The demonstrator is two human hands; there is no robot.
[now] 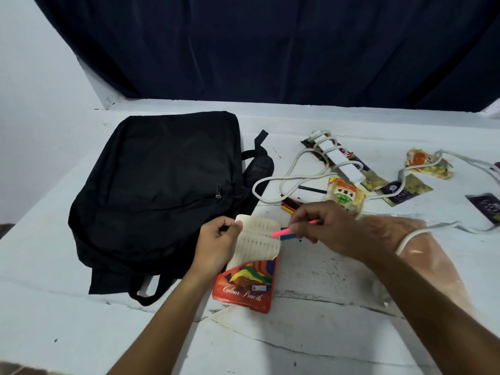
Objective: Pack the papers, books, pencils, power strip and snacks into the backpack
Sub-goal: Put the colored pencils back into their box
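Observation:
A black backpack (159,190) lies flat and zipped on the white table. Beside it sits a red colour pencil box (244,285) with its white inner tray (257,240) pulled partway out. My left hand (216,243) pinches the tray's top left corner. My right hand (324,228) holds a pink pencil (295,230) and a blue one over the tray. More loose pencils (292,205) lie just beyond. A white power strip (338,161) with its coiled cord (281,182) rests further back. Snack packets (346,197) are scattered to the right.
A clear plastic bag (422,255) lies under my right forearm, with a white cord crossing it. Dark curtain (270,50) hangs behind the table. More snack packets (427,163) sit near the right edge. The table surface (311,334) is cracked and worn.

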